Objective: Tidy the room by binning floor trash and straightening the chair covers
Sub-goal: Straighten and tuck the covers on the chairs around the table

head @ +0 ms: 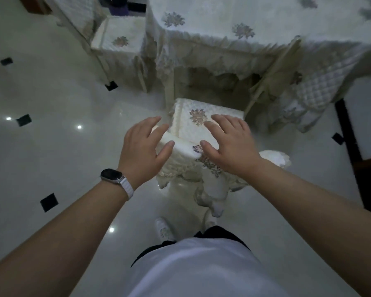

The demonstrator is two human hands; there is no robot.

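Standing behind the cream floral chair cover (186,130), chair tucked toward the tablecloth (201,22) on the tiled floor (62,103). With left hand (141,146), smartwatch (111,174) at wrist, and right hand (231,144) spread loose over the backrest top, grasping nothing; touching or just above, cannot tell

You see from one camera on your head, looking steeply down, close above the chair (185,127) and floor (62,99).

Floor (58,99) is lying open on the left. The covered chair (191,127) is standing dead ahead, draped table (212,24) blocking beyond it, second chair (118,39) crowding far left, quilted drape (321,82) hanging right.
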